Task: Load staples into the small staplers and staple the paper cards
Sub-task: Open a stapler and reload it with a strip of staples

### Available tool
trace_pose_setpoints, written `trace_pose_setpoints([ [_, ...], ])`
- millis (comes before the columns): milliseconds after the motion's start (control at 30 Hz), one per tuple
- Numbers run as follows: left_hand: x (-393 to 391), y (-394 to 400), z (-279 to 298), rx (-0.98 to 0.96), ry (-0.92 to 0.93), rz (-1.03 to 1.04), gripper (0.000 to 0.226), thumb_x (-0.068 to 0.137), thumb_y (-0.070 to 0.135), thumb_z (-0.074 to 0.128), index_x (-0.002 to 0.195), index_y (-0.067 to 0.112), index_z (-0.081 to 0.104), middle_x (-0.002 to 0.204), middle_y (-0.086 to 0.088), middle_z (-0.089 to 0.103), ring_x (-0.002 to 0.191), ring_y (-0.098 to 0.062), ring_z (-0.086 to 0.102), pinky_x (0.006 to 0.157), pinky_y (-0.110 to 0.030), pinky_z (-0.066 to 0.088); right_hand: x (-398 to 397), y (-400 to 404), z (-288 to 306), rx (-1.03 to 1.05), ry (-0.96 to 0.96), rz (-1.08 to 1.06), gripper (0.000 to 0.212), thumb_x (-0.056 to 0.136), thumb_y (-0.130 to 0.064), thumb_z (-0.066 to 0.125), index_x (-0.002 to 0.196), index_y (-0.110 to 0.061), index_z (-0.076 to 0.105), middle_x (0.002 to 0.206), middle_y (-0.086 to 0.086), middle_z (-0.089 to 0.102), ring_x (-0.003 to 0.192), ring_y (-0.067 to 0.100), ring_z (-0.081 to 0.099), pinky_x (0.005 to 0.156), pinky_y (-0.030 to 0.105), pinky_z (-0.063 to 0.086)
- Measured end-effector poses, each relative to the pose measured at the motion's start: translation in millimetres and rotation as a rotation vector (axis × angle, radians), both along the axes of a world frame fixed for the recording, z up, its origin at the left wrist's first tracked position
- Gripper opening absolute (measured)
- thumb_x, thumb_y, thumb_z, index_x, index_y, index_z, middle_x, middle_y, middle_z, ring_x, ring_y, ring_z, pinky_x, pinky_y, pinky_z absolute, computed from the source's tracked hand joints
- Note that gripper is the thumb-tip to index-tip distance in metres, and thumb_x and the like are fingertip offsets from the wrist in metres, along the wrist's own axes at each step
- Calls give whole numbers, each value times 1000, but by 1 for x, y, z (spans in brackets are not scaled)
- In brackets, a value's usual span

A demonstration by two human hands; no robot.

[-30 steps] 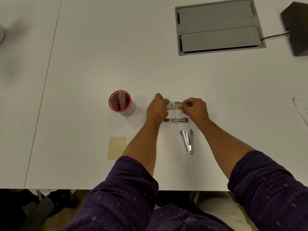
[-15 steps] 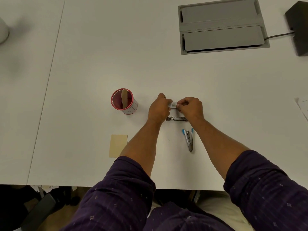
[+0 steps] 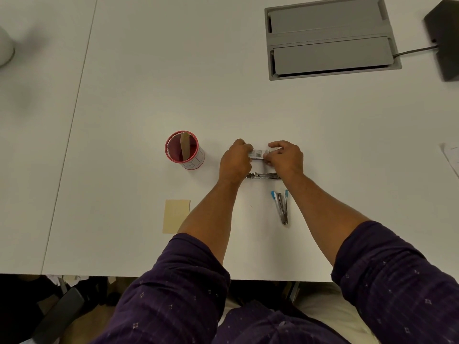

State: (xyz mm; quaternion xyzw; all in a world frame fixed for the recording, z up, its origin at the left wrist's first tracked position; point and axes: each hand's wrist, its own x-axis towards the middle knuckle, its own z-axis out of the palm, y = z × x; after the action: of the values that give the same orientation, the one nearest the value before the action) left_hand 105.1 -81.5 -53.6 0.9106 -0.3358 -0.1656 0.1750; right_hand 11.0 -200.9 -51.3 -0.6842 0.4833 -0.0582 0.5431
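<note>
- Both hands are staying up over the bench since a second ago; the right hand [image 3: 285,157] is now showing more of the staple box [image 3: 258,153] between them.
- Left hand [image 3: 234,161] is pinching the box's left end, right hand pinching its right end, seemingly sliding it open.
- One opened stapler [image 3: 263,176] is lying just below the hands, the blue-tipped stapler [image 3: 282,207] nearer the person.
- A paper card [image 3: 175,216] is lying left of the left forearm; another is standing in the red cup [image 3: 182,150].
- Step: getting staples out. Next, probably, lifting a strip into the opened stapler's channel.
</note>
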Motion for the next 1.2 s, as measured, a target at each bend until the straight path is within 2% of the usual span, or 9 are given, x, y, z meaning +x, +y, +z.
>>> trace_pose_setpoints([
  [267,0,-1,2,13,3,25,29,88,7,69,116,12,71,109,-7,62,92,-24,62,72,-30,49,-10,-2,3,144,-119,-42,23,78,5,78,98,-7,75,87,15,77,85,31,77,80,35,64],
  [433,-4,4,4,-10,-20,19,30,87,7,70,116,8,68,114,-8,60,92,-24,63,68,-26,46,-16,-2,4,81,-97,-77,21,78,-2,78,90,-18,72,85,9,77,82,26,76,79,37,63],
  [567,-10,12,8,-28,-87,-3,35,85,11,73,119,11,66,116,-7,60,95,-25,62,75,-37,56,-24,-3,7,57,-101,-75,19,78,-3,78,90,-15,70,83,6,77,81,22,76,72,37,63],
  [667,-18,17,13,-44,-141,-36,32,87,17,69,118,11,68,113,-7,65,92,-25,63,76,-39,55,-30,-5,9,-13,-92,-51,18,81,-4,78,90,-15,67,80,-1,75,76,12,74,54,22,57],
  [733,-24,23,14,-43,-182,-61,33,84,14,64,117,10,70,109,-7,68,89,-26,63,74,-38,53,-35,-5,8,-79,-87,-35,17,84,-5,76,95,-15,67,77,-4,73,72,10,71,50,12,50],
  [800,-31,30,15,-37,-200,-89,42,78,15,61,118,11,71,110,-5,68,91,-25,62,76,-34,49,-40,-4,9,-148,-85,10,22,89,-7,73,109,-15,71,80,0,72,73,12,69,62,14,53],
  [900,-40,42,14,-2,-168,-136,51,75,25,63,124,14,67,117,-4,66,102,-25,59,87,-37,45,-45,-2,8,-202,-79,116,26,92,-6,71,116,-14,75,85,5,72,78,18,68,83,31,59],
  [1000,-48,47,6,54,-155,-177,44,85,32,65,126,18,64,120,-2,62,107,-24,57,92,-37,42,-49,3,6,-215,-63,185,19,91,-11,72,109,-16,78,85,1,73,81,20,69,85,42,59],
  [1200,-48,38,5,110,-159,-174,20,95,15,59,114,16,66,110,-3,62,100,-23,56,88,-35,42,-59,9,1,-233,5,255,10,89,-20,75,98,-24,75,84,-10,72,82,11,69,83,37,59],
])
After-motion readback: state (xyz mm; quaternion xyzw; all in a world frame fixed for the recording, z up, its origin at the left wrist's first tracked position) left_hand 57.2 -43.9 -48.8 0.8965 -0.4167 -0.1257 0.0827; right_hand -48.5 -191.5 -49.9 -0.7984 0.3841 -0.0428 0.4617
